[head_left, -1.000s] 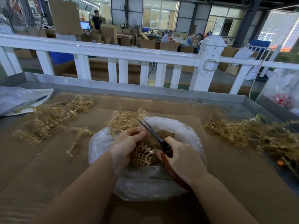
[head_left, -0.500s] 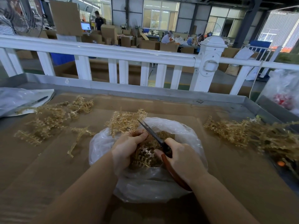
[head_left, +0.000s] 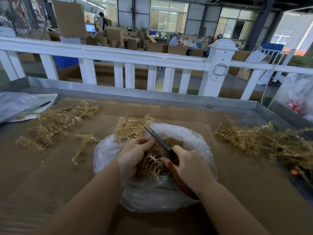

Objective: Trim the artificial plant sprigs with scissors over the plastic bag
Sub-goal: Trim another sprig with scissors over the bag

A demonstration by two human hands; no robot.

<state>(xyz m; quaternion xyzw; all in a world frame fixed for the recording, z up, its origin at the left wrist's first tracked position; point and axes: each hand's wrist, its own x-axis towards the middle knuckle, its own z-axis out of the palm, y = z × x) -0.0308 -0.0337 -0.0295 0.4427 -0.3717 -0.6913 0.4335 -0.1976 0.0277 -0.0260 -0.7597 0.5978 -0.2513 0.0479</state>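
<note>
left hand (head_left: 135, 150): grips sprig (head_left: 132, 128)
right hand (head_left: 189, 165): grips scissors (head_left: 157, 138)
plastic bag (head_left: 199, 150): holds trimmings
left: sprig piles (head_left: 264, 141)

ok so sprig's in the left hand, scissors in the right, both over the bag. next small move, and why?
Probably squeeze the scissors to snip. The right hand grips their handles, blades lying against the sprig that the left hand pinches. Both sit above the open plastic bag, which already holds cut pieces, so the trimming should drop in.

Dim foreground, bright daylight through rear windows (head_left: 169, 16), wide-angle bending at edges.
</note>
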